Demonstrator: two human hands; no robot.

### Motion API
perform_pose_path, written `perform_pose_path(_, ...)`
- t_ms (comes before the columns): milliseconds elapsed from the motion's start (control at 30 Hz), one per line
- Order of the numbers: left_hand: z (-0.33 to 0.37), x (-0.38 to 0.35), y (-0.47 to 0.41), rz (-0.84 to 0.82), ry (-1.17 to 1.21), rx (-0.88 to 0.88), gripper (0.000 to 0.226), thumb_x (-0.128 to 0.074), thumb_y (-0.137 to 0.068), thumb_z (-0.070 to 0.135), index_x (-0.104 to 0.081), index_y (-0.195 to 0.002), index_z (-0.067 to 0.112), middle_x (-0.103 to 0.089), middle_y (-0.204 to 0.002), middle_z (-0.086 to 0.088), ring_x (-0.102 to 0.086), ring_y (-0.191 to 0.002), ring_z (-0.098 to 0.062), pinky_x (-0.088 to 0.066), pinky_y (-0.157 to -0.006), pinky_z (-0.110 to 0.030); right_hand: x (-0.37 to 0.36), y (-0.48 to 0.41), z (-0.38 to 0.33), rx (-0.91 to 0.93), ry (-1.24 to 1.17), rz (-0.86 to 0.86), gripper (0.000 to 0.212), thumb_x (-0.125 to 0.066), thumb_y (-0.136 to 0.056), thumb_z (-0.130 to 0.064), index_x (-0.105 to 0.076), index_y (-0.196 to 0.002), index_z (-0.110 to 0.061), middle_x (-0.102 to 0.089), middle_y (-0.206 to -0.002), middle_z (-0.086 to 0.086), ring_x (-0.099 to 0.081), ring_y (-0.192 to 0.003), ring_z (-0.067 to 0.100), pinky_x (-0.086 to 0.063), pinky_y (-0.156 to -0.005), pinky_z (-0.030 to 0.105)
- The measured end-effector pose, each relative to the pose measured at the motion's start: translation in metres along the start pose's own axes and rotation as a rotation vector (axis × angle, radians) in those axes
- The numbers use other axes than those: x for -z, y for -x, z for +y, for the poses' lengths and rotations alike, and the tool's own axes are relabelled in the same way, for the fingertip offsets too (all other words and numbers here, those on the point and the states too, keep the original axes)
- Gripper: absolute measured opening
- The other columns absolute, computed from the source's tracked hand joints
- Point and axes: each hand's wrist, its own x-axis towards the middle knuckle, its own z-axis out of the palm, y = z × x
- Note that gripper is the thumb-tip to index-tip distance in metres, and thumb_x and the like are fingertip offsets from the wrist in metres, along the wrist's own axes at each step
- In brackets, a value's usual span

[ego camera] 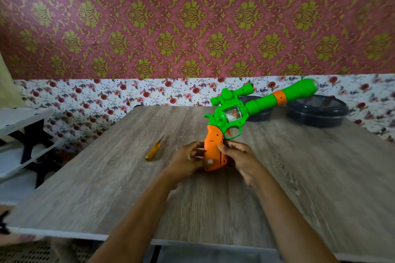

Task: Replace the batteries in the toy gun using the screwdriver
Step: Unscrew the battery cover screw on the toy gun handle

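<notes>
Toy gun (233,113) partly hides a dark, possibly lidded container (261,117).

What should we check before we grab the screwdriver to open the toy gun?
1. Is the toy gun held steady? Ok. The left hand and the right hand both grip its orange handle.
2. Is the screwdriver close by? Ok. It lies loose on the table, left of the left hand.
3. Is a hand free to take it? Not ok. Both are busy holding.
4. Is the screw on the handle found? Cannot tell. Small dark marks show, but the picture is blurry.
5. Are new batteries ready? Cannot tell. None show, and the insides of the dark bowls behind are hidden.
</notes>
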Motion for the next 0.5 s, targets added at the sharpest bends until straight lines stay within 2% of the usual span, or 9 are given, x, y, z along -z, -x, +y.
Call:
perform_pose_path(33,-0.0012,0.001,0.0007,0.0,-0.005,-0.009,0.042,-0.069,-0.079,-0.003,-0.055,-0.118,0.006,-0.065,-0.101,-0.009,-0.064,-0.083,-0.009,-0.055,-0.069,-0.02,0.0004,0.0013,0.0009,-0.026,-0.058,-0.041,0.022,-0.06,-0.085,-0.013,-0.065,-0.107,-0.01,-0.069,-0.103,0.006,-0.063,-0.1,0.02,-0.047,-0.097,0.038)
perform_pose_path(100,-0.0009,0.0012,0.0018,-0.005,-0.012,-0.036,0.04,-0.069,-0.078,-0.005,-0.056,-0.113,0.01,-0.065,-0.096,-0.003,-0.063,-0.08,-0.004,-0.055,-0.069,-0.018,0.0008,0.0052,0.0006,-0.043,-0.143,-0.103,0.018,-0.054,-0.087,-0.005,-0.064,-0.102,-0.009,-0.07,-0.092,0.003,-0.065,-0.086,0.014,-0.051,-0.085,0.031)
perform_pose_path(200,-0.003,-0.0017,0.002,-0.044,-0.005,-0.049,0.04,-0.069,-0.078,-0.006,-0.055,-0.111,0.012,-0.065,-0.097,-0.002,-0.063,-0.085,-0.009,-0.055,-0.072,-0.019,0.0007,0.0085,0.0037,-0.011,-0.177,-0.081,0.023,-0.051,-0.086,0.002,-0.06,-0.107,0.0,-0.068,-0.089,0.005,-0.065,-0.077,0.011,-0.054,-0.076,0.024)
perform_pose_path(267,-0.0029,-0.0025,0.0022,-0.058,-0.002,-0.064,0.039,-0.068,-0.078,-0.006,-0.056,-0.111,0.012,-0.065,-0.098,-0.003,-0.063,-0.086,-0.009,-0.054,-0.072,-0.018,-0.0002,0.0088,0.0045,0.011,-0.155,-0.053,0.023,-0.053,-0.085,0.003,-0.06,-0.107,0.001,-0.066,-0.093,0.009,-0.064,-0.08,0.013,-0.053,-0.08,0.026)
perform_pose_path(400,-0.002,0.0002,0.003,-0.056,0.011,-0.049,0.042,-0.066,-0.081,-0.004,-0.055,-0.12,0.006,-0.066,-0.101,-0.005,-0.063,-0.09,-0.012,-0.055,-0.076,-0.019,0.0001,0.0048,0.0023,0.04,-0.075,-0.033,0.019,-0.061,-0.08,0.0,-0.065,-0.097,-0.009,-0.066,-0.103,0.015,-0.062,-0.093,0.023,-0.048,-0.095,0.037)
perform_pose_path(500,-0.0009,0.0009,0.0042,-0.072,0.054,-0.026,0.042,-0.062,-0.085,-0.003,-0.054,-0.124,0.006,-0.066,-0.104,-0.006,-0.064,-0.092,-0.011,-0.056,-0.078,-0.02,0.0007,0.0025,0.0022,0.042,-0.051,-0.016,0.018,-0.064,-0.078,-0.001,-0.067,-0.094,-0.01,-0.066,-0.103,0.015,-0.062,-0.096,0.025,-0.046,-0.098,0.041)
